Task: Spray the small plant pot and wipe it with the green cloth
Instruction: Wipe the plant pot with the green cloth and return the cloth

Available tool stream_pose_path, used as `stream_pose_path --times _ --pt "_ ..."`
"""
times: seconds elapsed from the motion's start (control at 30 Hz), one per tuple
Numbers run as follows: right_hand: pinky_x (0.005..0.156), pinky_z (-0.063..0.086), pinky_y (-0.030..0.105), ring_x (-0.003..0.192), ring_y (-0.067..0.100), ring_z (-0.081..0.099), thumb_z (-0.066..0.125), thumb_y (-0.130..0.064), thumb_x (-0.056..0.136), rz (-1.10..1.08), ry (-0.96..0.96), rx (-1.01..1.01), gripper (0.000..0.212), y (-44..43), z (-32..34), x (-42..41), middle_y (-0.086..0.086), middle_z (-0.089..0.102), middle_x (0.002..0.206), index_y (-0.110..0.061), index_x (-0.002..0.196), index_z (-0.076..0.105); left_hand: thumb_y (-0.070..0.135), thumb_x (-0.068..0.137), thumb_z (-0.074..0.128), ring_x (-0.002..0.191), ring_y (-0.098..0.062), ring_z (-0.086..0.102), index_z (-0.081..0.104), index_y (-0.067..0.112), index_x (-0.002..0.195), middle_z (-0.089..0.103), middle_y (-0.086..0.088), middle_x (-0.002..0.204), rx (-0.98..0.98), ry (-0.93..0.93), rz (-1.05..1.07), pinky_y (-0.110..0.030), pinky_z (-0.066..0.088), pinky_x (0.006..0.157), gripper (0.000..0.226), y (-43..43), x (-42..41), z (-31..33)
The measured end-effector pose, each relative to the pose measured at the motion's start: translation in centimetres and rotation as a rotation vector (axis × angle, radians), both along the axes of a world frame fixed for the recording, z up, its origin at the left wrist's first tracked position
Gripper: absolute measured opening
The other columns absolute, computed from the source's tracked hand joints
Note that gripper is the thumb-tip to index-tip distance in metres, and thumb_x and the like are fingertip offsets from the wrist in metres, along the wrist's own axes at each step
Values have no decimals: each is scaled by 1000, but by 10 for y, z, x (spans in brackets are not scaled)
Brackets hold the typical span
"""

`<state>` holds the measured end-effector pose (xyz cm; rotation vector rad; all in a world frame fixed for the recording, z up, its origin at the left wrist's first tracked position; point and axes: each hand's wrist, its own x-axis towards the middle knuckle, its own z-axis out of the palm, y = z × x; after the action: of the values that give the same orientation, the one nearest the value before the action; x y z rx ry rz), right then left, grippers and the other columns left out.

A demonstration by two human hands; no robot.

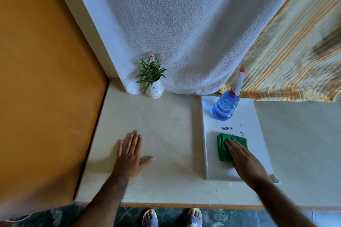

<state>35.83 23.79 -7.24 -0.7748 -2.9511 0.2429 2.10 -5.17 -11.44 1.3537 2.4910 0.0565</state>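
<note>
A small white plant pot (155,90) marked "19" in blue, holding green leaves and pale pink flowers, stands at the back of the cream table. A blue spray bottle (225,106) with a white-and-red nozzle stands at the far end of a white tray (262,145). A folded green cloth (224,150) lies on the tray nearer me. My right hand (243,158) lies flat on the cloth, fingers straight, covering its right part. My left hand (130,155) rests flat on the bare table, fingers spread, well in front of the pot.
A white towel (184,33) hangs behind the pot, with a striped yellow cloth (295,57) to its right. An orange wooden panel (36,79) borders the table on the left. The table's front edge (184,205) runs just above my sandalled feet.
</note>
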Motion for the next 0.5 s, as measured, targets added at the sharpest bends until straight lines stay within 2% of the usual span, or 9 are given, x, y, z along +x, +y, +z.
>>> stream_pose_path --times 0.1,0.2,0.3,0.4,0.5 --pt "93 56 54 122 38 62 74 25 60 -50 21 -1 75 -3 -1 -10 19 64 135 5 131 63 87 86 4 154 -29 14 17 4 158 14 -14 168 0 -17 -5 -45 -7 121 111 1 1 4" --pt "81 61 48 107 36 72 81 13 62 -182 9 -63 67 -8 5 -23 17 70 126 1 126 68 85 88 8 154 -25 14 23 3 157 20 -15 167 -6 -18 -10 -49 3 121 109 0 1 5" --pt "67 62 44 95 35 75 80 7 69 -312 8 -138 64 -13 17 -41 13 69 128 -6 130 66 84 90 12 154 -26 17 27 2 156 23 -16 166 -18 -10 -11 -57 13 120 106 0 2 4" --pt "68 62 44 98 34 74 73 9 76 -230 112 -114 62 -15 31 -76 11 65 135 -8 134 63 84 90 13 155 -30 19 24 3 158 20 -15 168 -6 3 -6 -59 15 121 105 -1 1 0" --pt "85 59 45 116 35 67 71 15 74 -23 213 -85 65 -21 43 -129 15 62 139 -4 136 61 84 90 15 156 -30 15 20 5 159 14 -14 169 20 15 -10 -57 11 122 104 -1 0 -4"
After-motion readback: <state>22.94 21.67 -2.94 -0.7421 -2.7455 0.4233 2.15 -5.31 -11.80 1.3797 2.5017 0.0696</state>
